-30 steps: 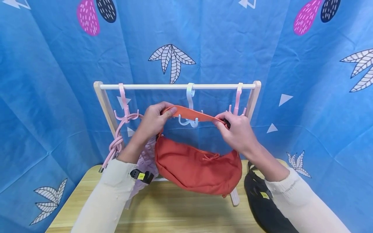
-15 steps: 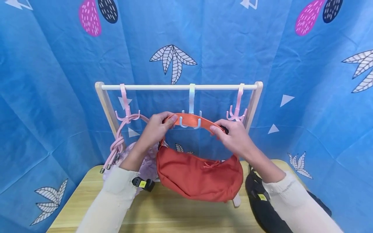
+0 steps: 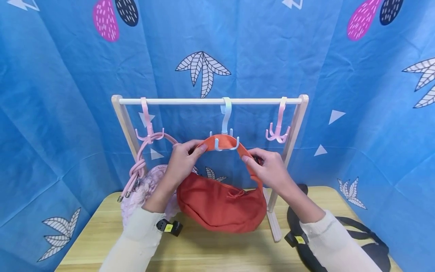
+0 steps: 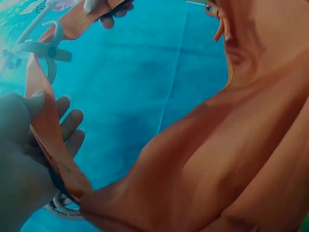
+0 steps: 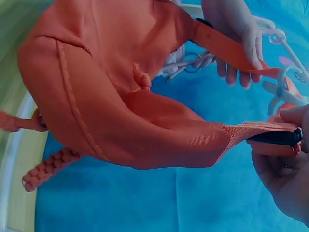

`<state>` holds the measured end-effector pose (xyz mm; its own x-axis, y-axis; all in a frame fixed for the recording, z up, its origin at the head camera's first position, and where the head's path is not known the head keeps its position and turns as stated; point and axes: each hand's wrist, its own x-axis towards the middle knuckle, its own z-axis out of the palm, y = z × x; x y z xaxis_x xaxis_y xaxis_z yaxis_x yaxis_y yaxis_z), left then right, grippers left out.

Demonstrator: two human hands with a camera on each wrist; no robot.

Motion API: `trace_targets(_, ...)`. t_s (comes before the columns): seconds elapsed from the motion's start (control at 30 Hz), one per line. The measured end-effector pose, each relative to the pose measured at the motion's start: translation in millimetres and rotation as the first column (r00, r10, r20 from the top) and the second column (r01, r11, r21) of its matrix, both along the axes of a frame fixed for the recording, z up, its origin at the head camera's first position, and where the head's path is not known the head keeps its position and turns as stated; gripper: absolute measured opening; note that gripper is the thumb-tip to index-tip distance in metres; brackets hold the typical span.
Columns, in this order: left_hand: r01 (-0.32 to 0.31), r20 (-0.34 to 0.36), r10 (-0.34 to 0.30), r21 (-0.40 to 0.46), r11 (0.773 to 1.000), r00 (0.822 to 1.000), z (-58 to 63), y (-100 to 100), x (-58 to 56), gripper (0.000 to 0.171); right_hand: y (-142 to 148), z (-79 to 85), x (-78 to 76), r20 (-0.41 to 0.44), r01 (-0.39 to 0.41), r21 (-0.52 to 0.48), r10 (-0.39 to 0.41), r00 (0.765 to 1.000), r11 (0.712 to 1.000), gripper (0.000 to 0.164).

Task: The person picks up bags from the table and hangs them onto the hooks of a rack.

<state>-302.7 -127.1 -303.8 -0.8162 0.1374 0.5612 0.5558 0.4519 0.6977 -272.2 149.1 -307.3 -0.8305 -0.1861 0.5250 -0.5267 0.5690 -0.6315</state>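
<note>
A red-orange shoulder bag (image 3: 221, 206) hangs from its orange strap (image 3: 225, 142) in the middle of the head view. The strap arches across the light blue hook (image 3: 226, 118), behind its front prongs. My left hand (image 3: 183, 160) pinches the strap left of the hook, thumb on top, as the left wrist view shows. To the right of the hook, my right hand (image 3: 270, 168) grips the strap's other side near a black piece (image 5: 277, 137). In the right wrist view, a braided orange cord (image 5: 50, 169) dangles from the bag.
The hook hangs from a white rail (image 3: 176, 101) on a wooden stand. A lilac fluffy bag (image 3: 147, 189) with a pink cord strap (image 3: 139, 162) hangs from the left pink hook (image 3: 148, 124). A right pink hook (image 3: 278, 126) is beside. A black bag (image 3: 377, 257) lies at right.
Both hands have come down, the right one more. The strap went from stretched nearly straight to arched across the blue hook. The bag sank slightly and shifted left; the hook turned.
</note>
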Motion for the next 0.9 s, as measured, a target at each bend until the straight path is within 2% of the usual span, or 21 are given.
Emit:
trace_targets(0.17,-0.048,-0.025,0.048,0.001,0.999,0.999,-6.2,0,3.6,0.032,-2,-9.4,1.9,-0.018,0.021,-0.04,-0.022,1.0,0.999,0.029)
trace_targets(0.33,-0.079,-0.034,0.079,-0.001,0.997,0.996,-13.5,-1,8.4,0.033,-2,-17.7,4.9,-0.034,0.031,-0.086,-0.034,0.999,0.996,0.03)
trace_targets(0.6,-0.11,-0.063,0.113,0.048,0.993,0.992,-25.7,-4,12.7,0.033,-4,-28.5,12.1,-0.116,0.076,-0.075,-0.084,0.99,0.994,0.037)
trace_targets(0.9,-0.202,-0.137,0.203,0.025,0.979,0.969,-35.5,-11,20.2,0.028,-3,-39.8,15.9,-0.125,0.094,-0.074,-0.103,0.987,0.993,0.043)
